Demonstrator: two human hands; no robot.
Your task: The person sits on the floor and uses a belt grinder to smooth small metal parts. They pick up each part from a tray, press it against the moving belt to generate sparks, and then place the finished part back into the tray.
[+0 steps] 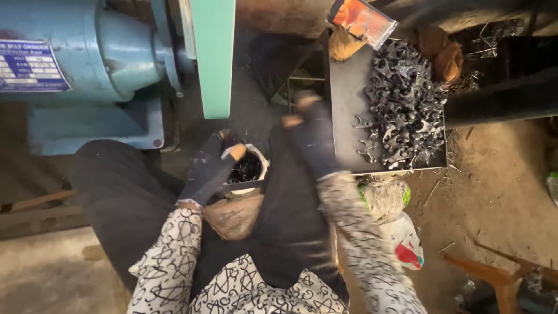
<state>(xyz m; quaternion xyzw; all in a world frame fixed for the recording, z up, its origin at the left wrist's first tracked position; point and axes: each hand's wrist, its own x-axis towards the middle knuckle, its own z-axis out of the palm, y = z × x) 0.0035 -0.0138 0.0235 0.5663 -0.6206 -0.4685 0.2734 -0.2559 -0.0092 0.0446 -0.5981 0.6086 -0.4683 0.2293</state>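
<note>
Centre of frame, I see the left hand (210, 168) in a dark fingerless glove, fingers curled closed around a dark flat piece that lies across the rim of a small white bowl (260, 161). The bowl sits in the lap and holds dark, shiny bits. What the flat piece is, I cannot tell.

The right hand (313, 139), also dark-gloved, is blurred and raised just right of the bowl, at the left edge of a dark tray (346, 116). I cannot tell whether it grips anything or is open.

Upper right: the tray carries a heap of dark metal parts (401, 104), tangled and glinting. An orange packet (362, 20) lies at the tray's top edge.

Upper left: a blue motor housing (87, 58), with a green sanding belt (215, 58) running vertically beside it, ending just above the left hand.

Lower right: a bundled plastic bag (401, 238) on the dirt floor.
</note>
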